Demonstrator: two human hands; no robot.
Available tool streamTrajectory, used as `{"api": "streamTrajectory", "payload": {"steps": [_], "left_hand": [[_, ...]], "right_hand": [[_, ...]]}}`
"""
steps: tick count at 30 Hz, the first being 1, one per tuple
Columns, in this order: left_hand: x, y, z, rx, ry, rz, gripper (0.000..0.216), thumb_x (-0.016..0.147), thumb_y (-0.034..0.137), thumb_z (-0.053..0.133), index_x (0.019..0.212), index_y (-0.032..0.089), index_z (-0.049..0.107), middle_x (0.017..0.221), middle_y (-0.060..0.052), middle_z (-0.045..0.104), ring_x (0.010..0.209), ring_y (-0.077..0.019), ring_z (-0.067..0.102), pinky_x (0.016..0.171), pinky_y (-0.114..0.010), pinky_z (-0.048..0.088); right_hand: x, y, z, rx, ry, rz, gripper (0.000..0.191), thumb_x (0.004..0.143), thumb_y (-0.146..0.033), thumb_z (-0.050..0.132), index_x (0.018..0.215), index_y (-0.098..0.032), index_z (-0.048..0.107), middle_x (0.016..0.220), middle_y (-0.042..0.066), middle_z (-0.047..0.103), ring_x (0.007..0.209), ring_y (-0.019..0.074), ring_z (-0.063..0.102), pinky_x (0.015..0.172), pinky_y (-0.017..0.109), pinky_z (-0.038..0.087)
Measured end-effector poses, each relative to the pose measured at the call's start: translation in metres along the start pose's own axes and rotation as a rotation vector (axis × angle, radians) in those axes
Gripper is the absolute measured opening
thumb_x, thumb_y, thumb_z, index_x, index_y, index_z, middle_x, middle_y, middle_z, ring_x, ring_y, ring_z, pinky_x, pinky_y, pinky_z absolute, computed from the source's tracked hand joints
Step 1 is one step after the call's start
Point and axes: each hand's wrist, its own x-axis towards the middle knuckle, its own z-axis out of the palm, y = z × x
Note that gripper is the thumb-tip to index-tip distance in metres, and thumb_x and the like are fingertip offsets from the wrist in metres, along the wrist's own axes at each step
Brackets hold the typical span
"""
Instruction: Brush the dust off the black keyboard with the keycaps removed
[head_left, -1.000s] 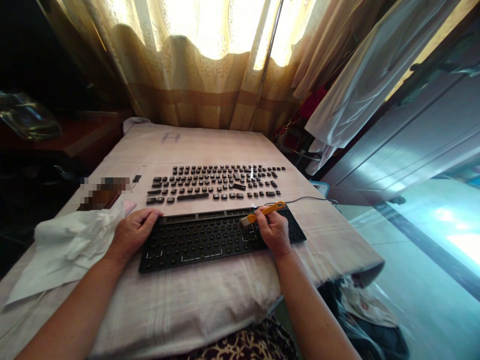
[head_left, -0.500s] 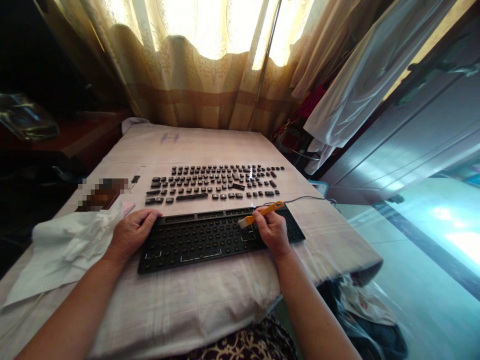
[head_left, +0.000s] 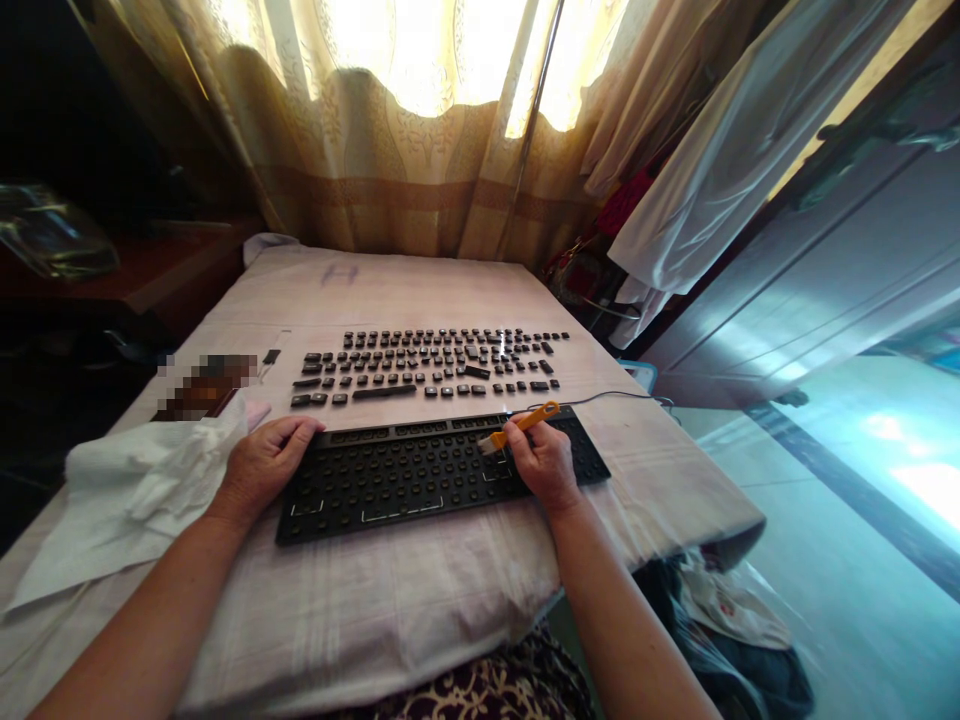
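A black keyboard (head_left: 405,478) with its keycaps off lies before me on the cloth-covered table. My left hand (head_left: 266,465) is closed on the keyboard's left end, thumb along the top corner. In my right hand (head_left: 545,462) is a brush (head_left: 534,416) with an orange handle and pale bristles, gripped between thumb and fingers. The bristles touch or hover just over the key sockets right of the middle; I cannot tell which. Behind the keyboard, loose black keycaps (head_left: 385,392) are laid out in rows on the cloth.
White crumpled cloth or paper (head_left: 142,490) lies at the left, beside a blurred-out item (head_left: 206,385) and a small black plug (head_left: 271,355). A thin cable (head_left: 611,394) runs off to the right. The tablecloth (head_left: 420,620) hangs over the near edge. Curtains (head_left: 390,180) stand behind.
The brush has shifted very slightly, its handle end a little to the left and its bristles a little to the right. My left hand and the keyboard stay in place.
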Motion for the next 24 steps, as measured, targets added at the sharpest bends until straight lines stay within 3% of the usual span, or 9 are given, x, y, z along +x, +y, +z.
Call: {"api": "streamTrajectory", "payload": {"steps": [7,14,24], "left_hand": [[0.0006,0.0018,-0.0004,-0.001,-0.004,-0.001,0.041,0.081,0.059,0.045,0.083,0.029,0.073,0.097,0.0,0.08,0.096,-0.0244,0.073,0.093,-0.034,0.058],[-0.0003,-0.0008,-0.0004,-0.004,-0.003,-0.003,0.041,0.081,0.059,0.046,0.084,0.029,0.074,0.097,0.001,0.08,0.096,-0.0232,0.073,0.093,-0.032,0.057],[-0.0001,0.002,-0.0003,-0.007,-0.017,-0.024,0.046,0.079,0.062,0.044,0.085,0.027,0.073,0.1,-0.002,0.08,0.099,-0.0253,0.073,0.094,-0.034,0.057]], "right_hand": [[0.0,-0.0006,-0.0029,0.078,-0.033,-0.002,0.024,0.091,-0.035,0.056,0.08,-0.021,0.072,0.07,0.005,0.077,0.061,0.0214,0.074,0.066,0.03,0.061],[-0.0026,0.0036,0.0009,0.007,0.086,0.025,0.027,0.092,-0.04,0.055,0.08,-0.022,0.072,0.073,0.007,0.078,0.067,0.0237,0.076,0.065,0.031,0.06],[-0.0007,0.0017,0.0006,0.033,-0.009,0.006,0.025,0.091,-0.037,0.055,0.081,-0.022,0.072,0.07,0.006,0.077,0.065,0.0234,0.076,0.066,0.031,0.06]]}}
